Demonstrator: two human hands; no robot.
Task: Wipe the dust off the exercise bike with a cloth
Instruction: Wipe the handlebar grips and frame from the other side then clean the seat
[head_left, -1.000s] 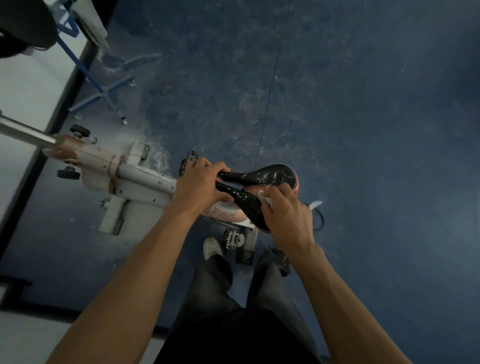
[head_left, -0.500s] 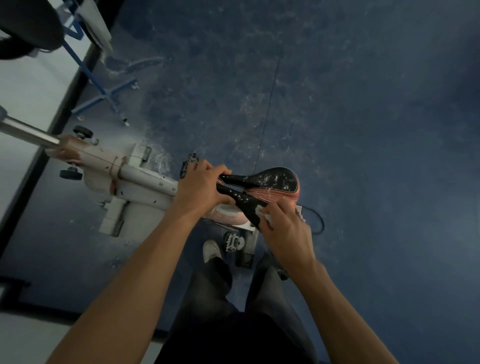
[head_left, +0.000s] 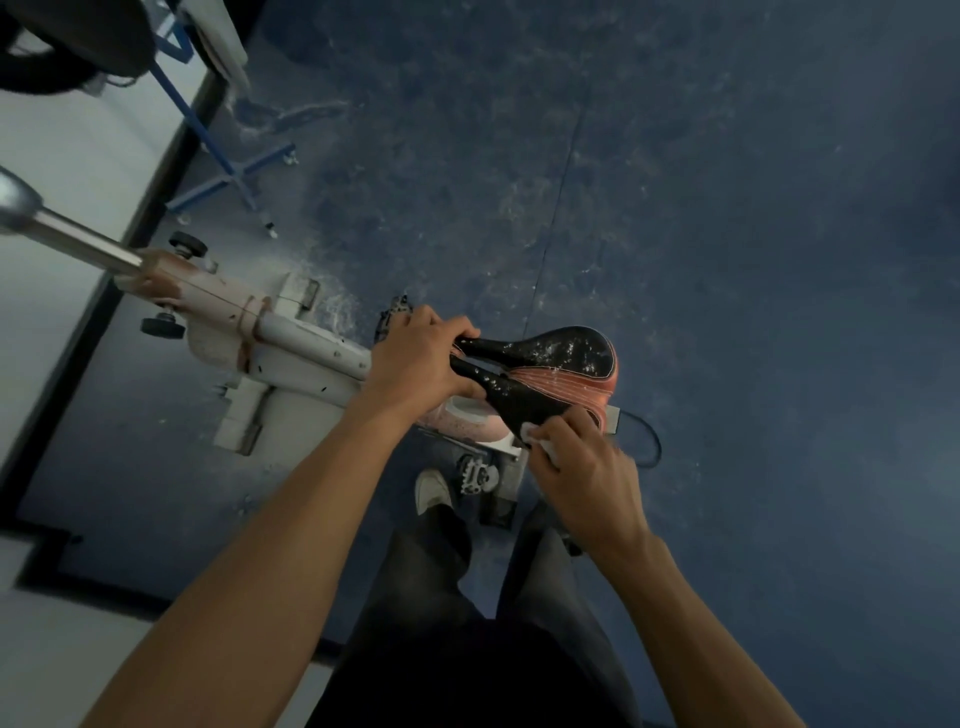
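The exercise bike's black and red saddle sits in the middle of the view, its black top speckled with white dust. My left hand grips the saddle's narrow nose. My right hand holds a small white cloth pressed against the saddle's near rear edge; most of the cloth is hidden under my fingers. The bike's white, rust-stained frame runs left from the saddle to a chrome post.
A pedal hangs below the saddle beside my white shoe. A black cable loops on the dusty blue floor right of the saddle. A blue metal stand stands at upper left by a white wall.
My right hand with the cloth has slid down along the saddle's near side toward me, uncovering more of the red middle. My left hand stayed on the nose.
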